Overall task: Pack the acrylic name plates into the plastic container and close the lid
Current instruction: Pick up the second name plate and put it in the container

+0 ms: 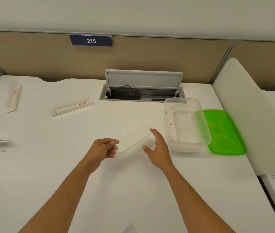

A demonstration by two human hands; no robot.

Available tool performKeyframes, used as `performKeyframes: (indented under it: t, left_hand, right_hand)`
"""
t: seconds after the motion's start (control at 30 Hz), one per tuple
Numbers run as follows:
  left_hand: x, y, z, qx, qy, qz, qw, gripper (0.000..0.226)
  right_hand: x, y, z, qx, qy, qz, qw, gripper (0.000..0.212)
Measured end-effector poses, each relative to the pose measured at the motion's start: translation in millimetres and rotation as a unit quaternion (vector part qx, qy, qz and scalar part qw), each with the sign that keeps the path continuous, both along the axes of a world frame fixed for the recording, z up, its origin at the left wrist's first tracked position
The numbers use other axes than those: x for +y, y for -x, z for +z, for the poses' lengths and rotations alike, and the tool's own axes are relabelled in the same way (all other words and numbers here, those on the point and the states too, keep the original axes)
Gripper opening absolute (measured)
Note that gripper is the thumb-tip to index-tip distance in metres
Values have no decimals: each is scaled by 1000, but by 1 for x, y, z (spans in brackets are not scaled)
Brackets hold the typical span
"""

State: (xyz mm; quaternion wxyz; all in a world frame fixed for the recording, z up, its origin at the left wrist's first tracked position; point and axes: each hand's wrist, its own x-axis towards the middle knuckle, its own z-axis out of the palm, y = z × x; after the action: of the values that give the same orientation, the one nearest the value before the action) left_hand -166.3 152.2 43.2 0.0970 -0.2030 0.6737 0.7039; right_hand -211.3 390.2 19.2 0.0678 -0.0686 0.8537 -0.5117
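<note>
Left grip pinches name plate | right open, perhaps touching | long axis toward container

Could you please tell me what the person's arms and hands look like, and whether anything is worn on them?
Both forearms are bare up to the frame's lower edge: no sleeves show. The left hand and right hand wear no gloves, and no watch, bracelet or ring is visible. No markings show on either arm.
</note>
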Motion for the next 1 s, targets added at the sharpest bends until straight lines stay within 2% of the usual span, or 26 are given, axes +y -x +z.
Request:
performKeyframes:
  t: [0.13, 0.23, 0.37, 0.63, 1.0]
  left_hand:
    - [-16, -4, -4, -36, -72, -18, 997, 24]
    - [-21, -6, -6, -59, -110, -20, 992, 25]
    - [-24, -6, -8, -76, -127, 0, 989, 29]
    - [-24, -2, 4, -55, -63, 69, 994, 26]
    - [-6, 5, 27, -4, -131, 80, 988, 44]
  right_hand:
    - [4, 3, 4, -1, 30, 0, 1000, 68]
    - [6, 6, 5, 8, 38, 11, 999, 47]
    - [7, 8, 8, 3, 77, -37, 996, 22]
    - [1, 9, 17, 60, 70, -67, 993, 16]
    - [5, 10, 47, 152, 21, -59, 986, 11]
